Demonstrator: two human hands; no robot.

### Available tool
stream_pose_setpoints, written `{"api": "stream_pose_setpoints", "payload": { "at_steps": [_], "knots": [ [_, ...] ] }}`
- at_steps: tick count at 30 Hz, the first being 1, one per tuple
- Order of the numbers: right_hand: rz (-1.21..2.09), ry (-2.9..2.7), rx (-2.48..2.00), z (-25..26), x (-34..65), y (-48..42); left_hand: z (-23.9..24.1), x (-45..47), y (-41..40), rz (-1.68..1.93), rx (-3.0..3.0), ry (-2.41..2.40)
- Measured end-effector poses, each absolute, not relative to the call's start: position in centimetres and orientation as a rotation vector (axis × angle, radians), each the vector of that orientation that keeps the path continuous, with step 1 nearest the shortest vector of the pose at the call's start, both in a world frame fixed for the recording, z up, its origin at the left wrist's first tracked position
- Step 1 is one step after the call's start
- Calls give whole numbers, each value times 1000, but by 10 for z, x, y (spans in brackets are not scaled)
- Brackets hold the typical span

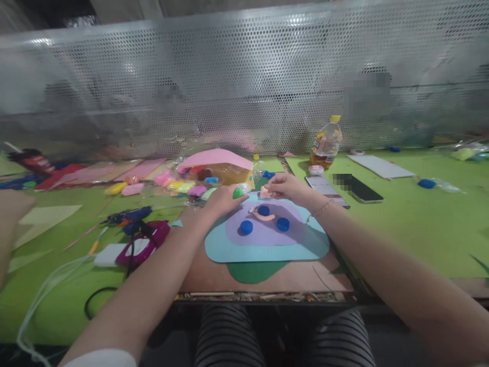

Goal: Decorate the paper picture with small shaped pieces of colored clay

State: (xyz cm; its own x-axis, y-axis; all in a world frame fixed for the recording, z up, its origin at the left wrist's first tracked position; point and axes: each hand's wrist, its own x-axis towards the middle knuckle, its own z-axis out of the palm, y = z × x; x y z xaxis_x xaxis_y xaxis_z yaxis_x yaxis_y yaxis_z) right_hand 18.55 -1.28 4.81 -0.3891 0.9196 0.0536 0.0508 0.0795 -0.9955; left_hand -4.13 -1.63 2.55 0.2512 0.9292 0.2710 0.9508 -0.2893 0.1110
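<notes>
"Pink piece (264,192): where do we have it?"

"Right hand (286,186) pinches it, well in from the table's (408,221) near edge; left hand (224,200) sits apart, at a green lump (237,193), grip unclear. Probably soft, so we should pinch lightly."

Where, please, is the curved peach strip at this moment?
In the head view, the curved peach strip lies just right of centre on the pale purple sheet, among three round blue pieces.

My right hand (287,187): hides part of the pale pink piece (264,192)
My striped trousers (227,337): cut off, near edge
Bottle label (317,141): blurred
</notes>
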Motion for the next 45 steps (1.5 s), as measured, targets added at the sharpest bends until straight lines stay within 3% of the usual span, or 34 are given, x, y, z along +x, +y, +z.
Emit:
{"api": "stream_pose_setpoints", "payload": {
  "at_steps": [10,20,29,45],
  "knots": [
    [1314,-1868,-1116,79,203,-24,27,-43,-15,-415,-2422,-1814],
    [1138,-1797,-1291,39,241,-28,26,-41,-17,-388,-2415,-1853],
    [1341,-1727,-1291,39,237,-40,26,-41,-16,-382,-2391,-1908],
    [1113,-1960,-1336,32,238,-36,23,-42,-15,-380,-2374,-1891]
  ]
}}
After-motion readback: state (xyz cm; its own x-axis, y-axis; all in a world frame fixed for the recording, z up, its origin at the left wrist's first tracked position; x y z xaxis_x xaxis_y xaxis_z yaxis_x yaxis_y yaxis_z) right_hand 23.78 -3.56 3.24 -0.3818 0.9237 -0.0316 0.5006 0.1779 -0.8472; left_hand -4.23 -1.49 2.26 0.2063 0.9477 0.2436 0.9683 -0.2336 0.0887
